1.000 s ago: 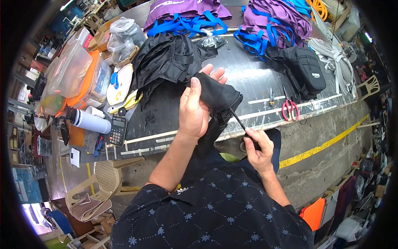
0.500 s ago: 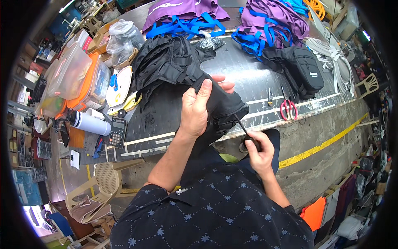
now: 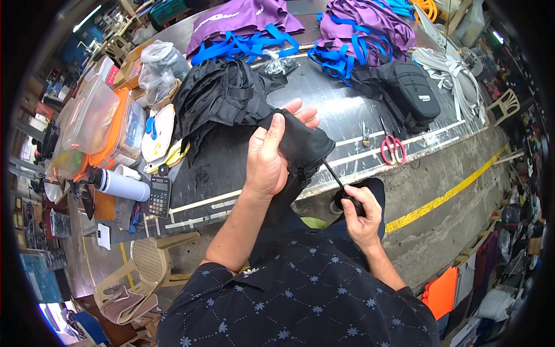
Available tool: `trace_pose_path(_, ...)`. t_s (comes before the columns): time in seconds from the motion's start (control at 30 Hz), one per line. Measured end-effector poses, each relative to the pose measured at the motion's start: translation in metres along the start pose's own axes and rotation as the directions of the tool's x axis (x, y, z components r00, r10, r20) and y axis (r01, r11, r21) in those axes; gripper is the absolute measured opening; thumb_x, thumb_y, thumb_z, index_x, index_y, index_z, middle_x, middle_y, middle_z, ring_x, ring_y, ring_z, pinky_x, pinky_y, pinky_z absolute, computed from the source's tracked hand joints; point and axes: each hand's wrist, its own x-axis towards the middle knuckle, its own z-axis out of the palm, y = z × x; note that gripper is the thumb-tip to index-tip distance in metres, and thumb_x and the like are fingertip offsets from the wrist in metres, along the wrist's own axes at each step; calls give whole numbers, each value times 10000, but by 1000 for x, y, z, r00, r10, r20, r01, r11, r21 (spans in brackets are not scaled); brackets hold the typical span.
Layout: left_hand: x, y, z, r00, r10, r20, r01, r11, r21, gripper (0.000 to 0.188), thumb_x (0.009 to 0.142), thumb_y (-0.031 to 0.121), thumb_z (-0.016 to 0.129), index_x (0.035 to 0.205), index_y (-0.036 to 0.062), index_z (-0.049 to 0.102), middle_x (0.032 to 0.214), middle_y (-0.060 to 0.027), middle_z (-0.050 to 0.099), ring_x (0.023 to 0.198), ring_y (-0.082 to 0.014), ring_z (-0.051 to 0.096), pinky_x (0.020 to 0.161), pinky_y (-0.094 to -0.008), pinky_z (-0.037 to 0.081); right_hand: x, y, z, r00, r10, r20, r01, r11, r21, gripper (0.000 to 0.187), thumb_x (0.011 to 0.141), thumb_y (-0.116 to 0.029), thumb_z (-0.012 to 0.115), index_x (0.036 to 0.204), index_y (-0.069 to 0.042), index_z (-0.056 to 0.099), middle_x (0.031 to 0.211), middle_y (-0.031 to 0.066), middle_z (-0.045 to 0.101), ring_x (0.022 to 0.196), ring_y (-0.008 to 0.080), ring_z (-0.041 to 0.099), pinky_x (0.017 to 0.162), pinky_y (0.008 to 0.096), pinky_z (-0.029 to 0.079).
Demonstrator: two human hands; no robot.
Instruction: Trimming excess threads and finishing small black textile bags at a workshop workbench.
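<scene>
A black fabric bag [image 3: 304,141] hangs over the table's front edge, its top between the thumb and fingers of my left hand [image 3: 267,159]. The fingertips of that hand show beyond the far side of the fabric. From the bag's lower right corner a thin, straight black strap or rod [image 3: 332,173] runs to my right hand [image 3: 364,217]. My right fingers are closed around its near end, where something dark is partly hidden in the palm. Behind the held bag lies a heap of black bags with straps [image 3: 222,92].
Red-handled scissors [image 3: 393,150] and a small cutter [image 3: 365,133] lie right on the table. Beyond sit a finished black bag [image 3: 410,92] and purple bags [image 3: 370,29]. At left are plastic boxes [image 3: 95,118], a bottle [image 3: 122,184] and a calculator [image 3: 159,195]. A chair [image 3: 147,260] stands lower left.
The left thumb and fingers have loosened and spread somewhat on the bag. The bag has tilted slightly, and the right hand keeps its hold. The whole view has shifted a little.
</scene>
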Motion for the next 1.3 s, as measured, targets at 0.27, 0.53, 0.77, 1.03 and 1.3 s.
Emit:
trace_pose_path(0.27, -4, -6, 12, 999, 31, 11, -31, 995, 92, 459, 1118, 322, 495, 1259, -96, 618, 1175, -237, 726, 1058, -266, 724, 948, -397, 592, -6, 1, 6, 987, -121, -109, 110, 988, -104, 301, 860, 43, 767, 1149, -16, 707, 909, 128, 703, 770, 238, 656, 695, 322, 520)
trace_pose_path(0.53, -1, 0, 31, 957, 276, 85, -269, 741, 615, 352, 1096, 174, 533, 899, -62, 707, 793, -86, 748, 717, -108, 667, 672, -276, 531, -7, 3, -18, 977, -199, -81, 188, 974, -128, 324, 836, 60, 762, 1148, 2, 696, 856, 122, 682, 715, 231, 645, 645, 312, 497)
trace_pose_path(0.77, 4, 5, 83, 814, 483, 323, -562, 510, 651, 347, 1067, 126, 596, 743, 7, 562, 666, 20, 525, 616, -74, 442, 581, -268, 347, 2, -6, -58, 926, -320, -198, 308, 947, -88, 344, 807, 31, 800, 1135, -29, 718, 774, 90, 671, 628, 233, 652, 563, 321, 496)
trace_pose_path(1.03, 5, -29, 146, 797, 377, 472, -604, 485, 633, 303, 1051, 188, 648, 845, -28, 703, 749, -18, 669, 675, -70, 574, 628, -229, 417, -26, 13, -104, 874, -367, -320, 337, 930, -145, 343, 802, 20, 813, 1127, -25, 713, 794, 95, 685, 646, 244, 671, 576, 326, 522)
trace_pose_path(1.3, 12, -63, 190, 880, 90, 466, -344, 798, 494, 84, 1000, 72, 681, 975, -8, 679, 878, -68, 686, 764, -147, 686, 708, -272, 525, -61, 10, -161, 904, -238, -356, 256, 967, 6, 342, 802, 62, 801, 1134, 8, 739, 886, 130, 745, 702, 256, 705, 631, 317, 547)
